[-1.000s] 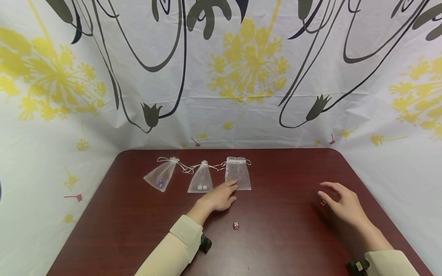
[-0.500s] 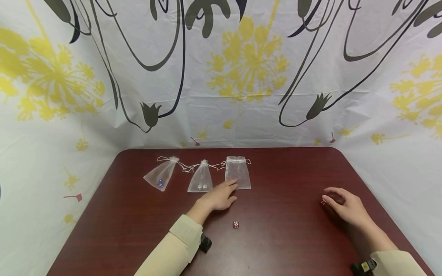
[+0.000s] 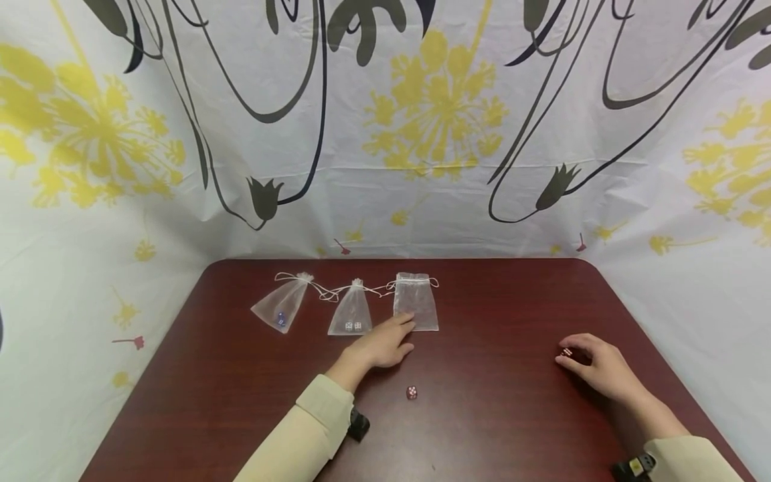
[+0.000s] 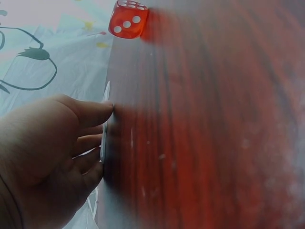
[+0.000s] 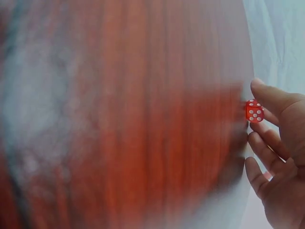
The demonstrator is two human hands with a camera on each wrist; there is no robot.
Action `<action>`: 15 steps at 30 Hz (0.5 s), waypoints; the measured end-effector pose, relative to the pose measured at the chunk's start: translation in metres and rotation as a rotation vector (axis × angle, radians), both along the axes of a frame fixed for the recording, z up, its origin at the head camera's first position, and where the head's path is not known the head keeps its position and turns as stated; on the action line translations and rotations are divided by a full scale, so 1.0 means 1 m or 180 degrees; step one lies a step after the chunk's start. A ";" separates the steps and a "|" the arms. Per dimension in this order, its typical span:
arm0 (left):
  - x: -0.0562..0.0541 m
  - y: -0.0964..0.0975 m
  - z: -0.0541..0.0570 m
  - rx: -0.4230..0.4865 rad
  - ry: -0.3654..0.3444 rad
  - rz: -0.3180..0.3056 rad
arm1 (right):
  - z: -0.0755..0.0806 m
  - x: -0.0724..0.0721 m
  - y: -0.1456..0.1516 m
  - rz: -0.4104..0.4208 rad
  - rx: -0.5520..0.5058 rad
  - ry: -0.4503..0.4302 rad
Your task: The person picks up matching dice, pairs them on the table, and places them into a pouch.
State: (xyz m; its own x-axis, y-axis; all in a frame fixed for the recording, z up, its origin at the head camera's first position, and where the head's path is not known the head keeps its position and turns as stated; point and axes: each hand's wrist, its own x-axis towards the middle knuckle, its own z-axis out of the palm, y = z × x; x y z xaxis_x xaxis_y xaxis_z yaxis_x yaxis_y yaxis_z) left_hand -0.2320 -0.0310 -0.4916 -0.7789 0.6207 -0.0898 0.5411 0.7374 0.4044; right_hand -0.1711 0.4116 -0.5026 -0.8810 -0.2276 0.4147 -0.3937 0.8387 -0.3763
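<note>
My left hand (image 3: pixel 379 345) rests with its fingertips on the lower left of a flat white sheer drawstring pouch (image 3: pixel 423 304); in the left wrist view the fingers lie fairly straight at the pouch's thin edge. A red die (image 3: pixel 412 392) with white dots sits on the table nearer to me, and also shows large at the top of the left wrist view. At the right, my right hand (image 3: pixel 602 365) has thumb and forefinger spread around a second red die (image 5: pixel 255 111). A gap shows between the thumb (image 5: pixel 269 95) and this die, while a fingertip is right beneath it.
Left of the flat pouch lie a pouch (image 3: pixel 355 308) with two white dice and a pouch (image 3: pixel 292 298) with blue dice, their cords nearly meeting. The dark red table (image 3: pixel 482 428) ends at a patterned white curtain (image 3: pixel 337 227).
My right thumb and forefinger came together near the right die, then parted around it. That die has turned and shifted slightly. The left hand stays on the pouch.
</note>
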 end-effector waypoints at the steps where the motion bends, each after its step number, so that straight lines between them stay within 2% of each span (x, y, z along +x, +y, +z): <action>1: 0.000 0.000 0.000 0.0001 -0.0005 0.0000 | 0.000 0.000 0.000 0.0000 0.0015 0.0015; 9: 0.000 -0.002 0.002 0.0021 0.0008 0.0001 | -0.001 -0.001 0.002 0.0004 0.0125 0.0013; 15: 0.001 -0.001 0.002 0.0021 -0.0032 -0.0014 | 0.007 0.000 -0.004 0.0043 -0.0037 0.0187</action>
